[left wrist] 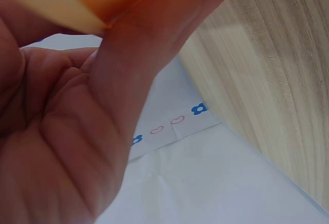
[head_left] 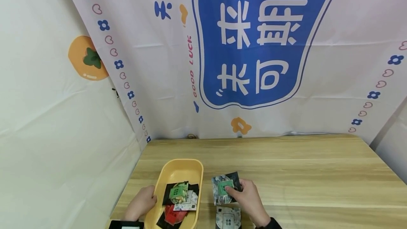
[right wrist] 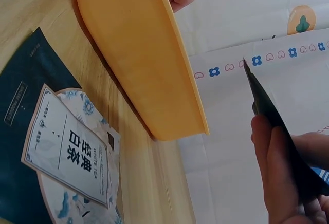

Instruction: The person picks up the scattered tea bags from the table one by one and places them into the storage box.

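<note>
My left hand [head_left: 142, 202] grips the left rim of a yellow plastic tray [head_left: 199, 167], its fingers over the edge; the left wrist view shows the thumb and palm close up against the yellow rim. Between thumb and fingers, my right hand [head_left: 249, 198] pinches a dark sachet [head_left: 218, 191] with a green label and pale floral print, held up to the right of the tray. In the right wrist view this sachet [right wrist: 275, 131] appears edge-on. Below it on the table lies a white tea sachet [right wrist: 67, 152], dark with a white floral label.
Inside the tray are several sachets, among them a green one [head_left: 178, 192], a white floral one [head_left: 187, 202] and a red one [head_left: 173, 215]. The wooden table [head_left: 302, 179] extends to the right. Behind it hangs a printed cloth [head_left: 343, 80].
</note>
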Available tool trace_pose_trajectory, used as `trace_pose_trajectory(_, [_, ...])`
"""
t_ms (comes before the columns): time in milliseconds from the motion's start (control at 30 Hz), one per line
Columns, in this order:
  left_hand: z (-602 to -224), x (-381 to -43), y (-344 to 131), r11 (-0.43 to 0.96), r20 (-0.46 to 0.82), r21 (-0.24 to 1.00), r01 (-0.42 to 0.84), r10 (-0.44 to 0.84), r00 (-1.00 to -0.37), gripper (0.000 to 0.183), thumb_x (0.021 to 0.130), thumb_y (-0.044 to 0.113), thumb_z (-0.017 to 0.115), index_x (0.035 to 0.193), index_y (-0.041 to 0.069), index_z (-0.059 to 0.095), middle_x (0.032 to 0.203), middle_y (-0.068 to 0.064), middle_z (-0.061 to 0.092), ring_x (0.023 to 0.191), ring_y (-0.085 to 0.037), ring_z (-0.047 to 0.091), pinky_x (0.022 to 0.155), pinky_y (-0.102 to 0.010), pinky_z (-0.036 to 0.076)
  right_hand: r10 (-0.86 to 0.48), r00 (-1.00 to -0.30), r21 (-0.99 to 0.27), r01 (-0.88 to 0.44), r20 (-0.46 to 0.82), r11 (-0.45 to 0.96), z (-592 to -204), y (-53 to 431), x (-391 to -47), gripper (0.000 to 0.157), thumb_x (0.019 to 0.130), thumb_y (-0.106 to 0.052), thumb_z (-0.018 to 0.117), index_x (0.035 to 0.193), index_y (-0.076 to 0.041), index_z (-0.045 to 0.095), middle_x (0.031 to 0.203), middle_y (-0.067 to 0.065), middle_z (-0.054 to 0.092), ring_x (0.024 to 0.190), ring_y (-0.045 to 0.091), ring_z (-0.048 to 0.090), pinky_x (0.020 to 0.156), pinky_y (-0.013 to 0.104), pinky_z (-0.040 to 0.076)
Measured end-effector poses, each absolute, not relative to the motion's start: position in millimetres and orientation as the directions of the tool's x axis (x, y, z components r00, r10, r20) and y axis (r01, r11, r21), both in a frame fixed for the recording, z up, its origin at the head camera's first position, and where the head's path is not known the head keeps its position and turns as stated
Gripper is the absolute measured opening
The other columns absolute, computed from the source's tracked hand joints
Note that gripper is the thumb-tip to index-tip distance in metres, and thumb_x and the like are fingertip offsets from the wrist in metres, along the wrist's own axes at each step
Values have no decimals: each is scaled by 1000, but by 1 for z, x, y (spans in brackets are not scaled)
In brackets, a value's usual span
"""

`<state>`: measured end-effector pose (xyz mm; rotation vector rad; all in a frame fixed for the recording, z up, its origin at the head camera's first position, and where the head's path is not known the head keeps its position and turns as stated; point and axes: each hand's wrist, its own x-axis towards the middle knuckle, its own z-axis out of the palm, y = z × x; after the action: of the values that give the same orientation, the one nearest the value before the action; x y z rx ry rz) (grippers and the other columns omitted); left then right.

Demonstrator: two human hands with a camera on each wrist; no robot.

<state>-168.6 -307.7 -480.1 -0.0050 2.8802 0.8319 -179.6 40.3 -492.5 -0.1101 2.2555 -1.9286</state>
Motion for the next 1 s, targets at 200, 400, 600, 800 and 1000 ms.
trace_pose_trajectory(200, [-482, -168, -308, 842, -146, 538, -49, 36, -989, 7, 81, -5, 49, 81, -2, 55, 60, -5, 50, 52, -17, 47, 49, -31, 42, -167, -982, -985, 57, -84, 162, -492, 38, -179, 19, 83, -18, 70, 85, 1, 67, 61, -5, 54, 55, 10, 39, 53, 23, 31])
trace_pose_trajectory(400, [-483, -169, -308, 835, -144, 547, -55, 30, -989, 9, 81, -5, 49, 83, -2, 57, 61, -5, 52, 53, -17, 49, 49, -32, 44, -177, -981, -984, 43, -74, 173, -490, 35, -180, 19, 83, -19, 70, 83, 0, 65, 59, -5, 49, 54, 11, 35, 54, 23, 29])
trace_pose_trajectory(600, [-481, -168, -307, 832, -146, 552, -58, 27, -989, 9, 81, -5, 49, 82, -2, 57, 61, -5, 52, 52, -17, 49, 49, -31, 43, -179, -983, -982, 14, -48, 187, -486, 30, -183, 21, 84, -19, 69, 76, -2, 59, 57, -6, 36, 51, 11, 29, 51, 23, 26])
trace_pose_trajectory(800, [-480, -168, -308, 841, -130, 539, -35, 42, -991, 9, 80, -6, 49, 77, 0, 55, 59, -4, 50, 51, -17, 46, 49, -31, 41, -184, -983, -985, -10, -22, 171, -483, 24, -185, 22, 83, -19, 70, 76, -2, 59, 57, -5, 35, 50, 10, 28, 49, 22, 25])
trace_pose_trajectory(1000, [-479, -168, -307, 860, -99, 511, -14, 43, -994, 10, 79, -5, 51, 74, 3, 53, 59, -3, 47, 51, -16, 44, 49, -30, 39, -197, -980, -988, -7, -24, 154, -484, 20, -187, 19, 84, -19, 70, 80, -1, 62, 58, -5, 39, 51, 11, 29, 49, 22, 26])
